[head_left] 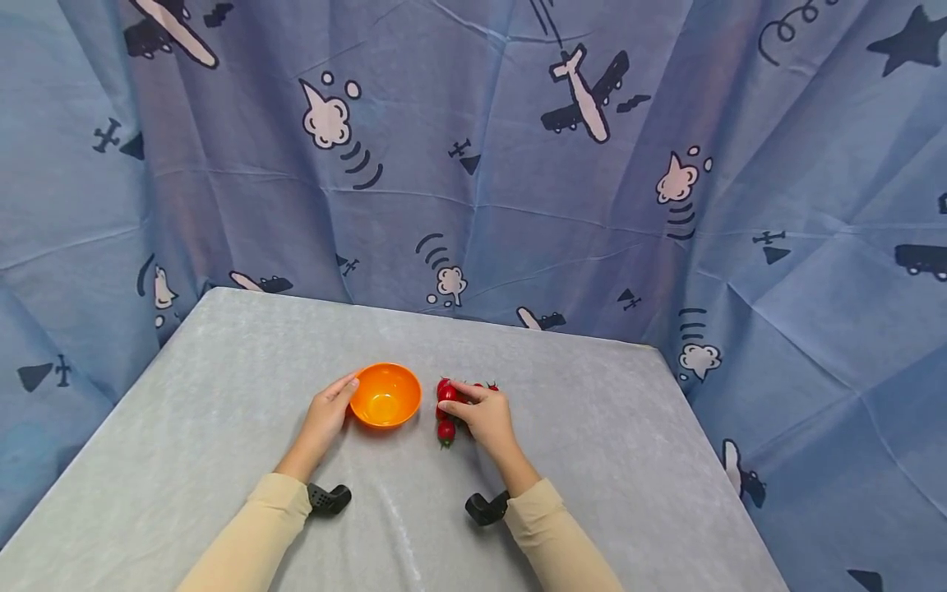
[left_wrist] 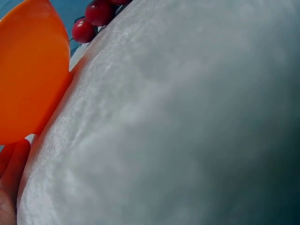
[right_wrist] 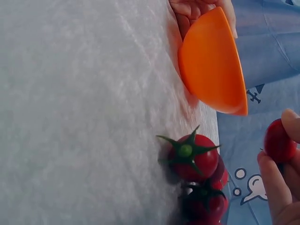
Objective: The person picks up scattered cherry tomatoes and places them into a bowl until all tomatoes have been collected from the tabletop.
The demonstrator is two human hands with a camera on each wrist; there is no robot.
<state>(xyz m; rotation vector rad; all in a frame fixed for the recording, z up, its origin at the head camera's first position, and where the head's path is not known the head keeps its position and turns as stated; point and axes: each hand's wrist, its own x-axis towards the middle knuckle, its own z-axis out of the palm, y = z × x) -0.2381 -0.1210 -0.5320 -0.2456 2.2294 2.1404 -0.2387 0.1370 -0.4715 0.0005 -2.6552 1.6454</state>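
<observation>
An orange bowl (head_left: 385, 396) stands on the table, its open side up. My left hand (head_left: 325, 419) holds it at the left, thumb at the rim and fingers against the outer wall. Just right of the bowl, my right hand (head_left: 488, 415) pinches a small red cherry tomato (right_wrist: 279, 142) between thumb and fingertips. The right wrist view shows this tomato raised above the tabletop. Several more cherry tomatoes with green stems lie below and behind that hand, the nearest tomato (right_wrist: 193, 157) with its star-shaped stem facing the camera. My right hand partly hides the group in the head view.
A pale grey cloth covers the table (head_left: 629, 460). Behind it hangs a blue curtain (head_left: 414, 148) printed with planes and clouds. Black wrist devices, one on the left wrist (head_left: 329, 499) and one on the right wrist (head_left: 487, 509), stick out inward over the table.
</observation>
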